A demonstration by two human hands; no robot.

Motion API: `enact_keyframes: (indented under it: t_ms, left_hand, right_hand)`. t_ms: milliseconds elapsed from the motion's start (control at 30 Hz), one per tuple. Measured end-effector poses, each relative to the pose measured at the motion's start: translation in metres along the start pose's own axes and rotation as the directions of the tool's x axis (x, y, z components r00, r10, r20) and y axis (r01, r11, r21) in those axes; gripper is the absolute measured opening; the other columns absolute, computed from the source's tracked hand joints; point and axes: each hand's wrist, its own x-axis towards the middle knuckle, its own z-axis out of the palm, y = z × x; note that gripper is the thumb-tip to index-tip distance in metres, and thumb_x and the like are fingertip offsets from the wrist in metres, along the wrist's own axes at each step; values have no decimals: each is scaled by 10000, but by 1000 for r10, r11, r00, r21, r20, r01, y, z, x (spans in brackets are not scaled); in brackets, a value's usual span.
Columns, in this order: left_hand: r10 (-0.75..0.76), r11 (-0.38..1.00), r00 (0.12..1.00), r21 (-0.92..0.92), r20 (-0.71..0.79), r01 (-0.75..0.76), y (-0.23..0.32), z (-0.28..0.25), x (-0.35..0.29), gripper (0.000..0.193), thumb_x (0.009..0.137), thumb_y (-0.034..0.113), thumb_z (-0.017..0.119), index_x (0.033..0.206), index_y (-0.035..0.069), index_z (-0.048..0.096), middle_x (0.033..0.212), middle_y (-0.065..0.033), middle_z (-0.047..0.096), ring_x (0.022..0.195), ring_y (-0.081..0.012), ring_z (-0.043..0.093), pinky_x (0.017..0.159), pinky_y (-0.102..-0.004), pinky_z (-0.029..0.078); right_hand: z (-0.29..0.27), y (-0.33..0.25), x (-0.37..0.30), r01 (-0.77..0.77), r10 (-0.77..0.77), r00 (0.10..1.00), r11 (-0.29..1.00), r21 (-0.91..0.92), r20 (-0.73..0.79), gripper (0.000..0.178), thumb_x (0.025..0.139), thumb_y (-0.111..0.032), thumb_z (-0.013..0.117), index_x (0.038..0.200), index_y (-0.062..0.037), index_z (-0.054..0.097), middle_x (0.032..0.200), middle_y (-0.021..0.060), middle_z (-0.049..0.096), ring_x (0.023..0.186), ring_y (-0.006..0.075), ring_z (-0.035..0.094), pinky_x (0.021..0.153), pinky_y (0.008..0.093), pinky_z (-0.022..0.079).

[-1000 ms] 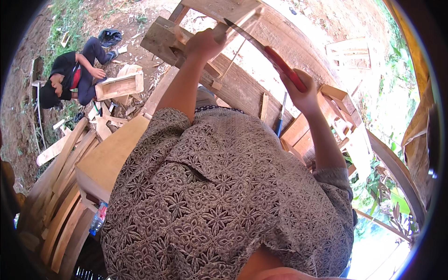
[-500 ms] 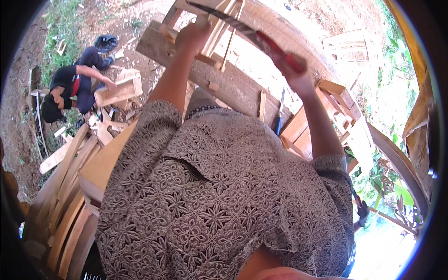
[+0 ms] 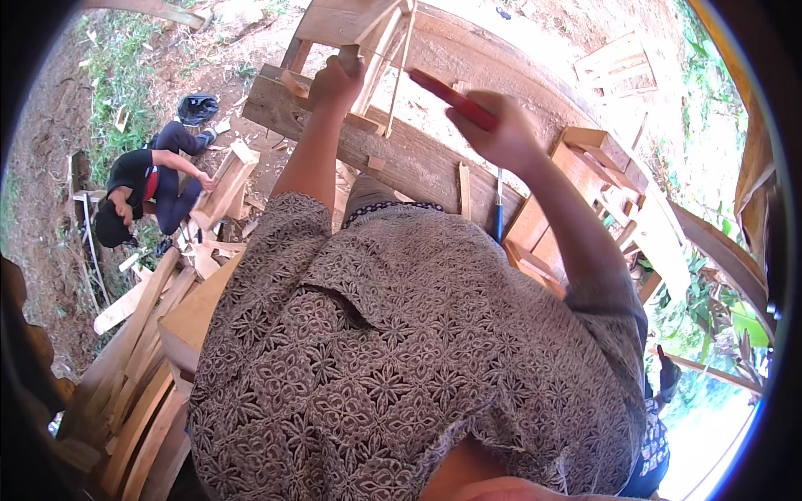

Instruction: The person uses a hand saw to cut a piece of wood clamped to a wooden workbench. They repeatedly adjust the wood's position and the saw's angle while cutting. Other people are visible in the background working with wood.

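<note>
My right hand is wrapped round the red handle of a long-bladed tool. Its blade now shows only as a thin line running toward my left hand; I cannot tell whether it is a saw or a machete. My left hand grips a small wooden piece, whose end rises above the fingers. Beside that hand, a slender wooden frame stands tilted on the plank bench. Whether the blade touches the wood cannot be made out.
A blue-handled tool and a wood strip lie on the bench near me. Wooden boxes stand at right. At left, a crouching co-worker holds a wooden box; curved boards are stacked nearer.
My right hand has swung left, and the blade has turned from broad to almost edge-on. My left hand stays at the frame. The co-worker has tilted their box.
</note>
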Motion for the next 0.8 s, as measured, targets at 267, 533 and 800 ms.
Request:
enact_keyframes:
  t_ms: [267,533,800]
  left_hand:
    - [2,1000,999,-27,-35,-3,-11,-1,10,676,955,618,507,1222,4,594,1146,-257,709,1121,-427,672,975,-517,520]
    - [13,998,1000,-59,-1,-13,-6,-8,1,712,932,600,551,1350,24,535,1219,-243,692,1171,-407,657,1004,-503,509]
    - [242,970,954,-58,175,-235,3,-13,-5,739,896,505,633,1427,20,459,1238,-226,687,1171,-390,658,998,-488,514]
  right_hand:
    - [5,9,3,-197,196,980,967,162,23,305,981,-331,684,898,-38,706,662,59,595,630,147,558,609,349,444]
    - [-51,3,-71,-186,258,944,930,317,-205,256,986,-275,695,895,-36,687,681,-13,579,613,84,502,582,275,386]
    - [3,-19,-93,-324,586,658,788,524,-474,308,989,-370,709,948,-66,680,752,-36,599,668,49,527,616,221,406]
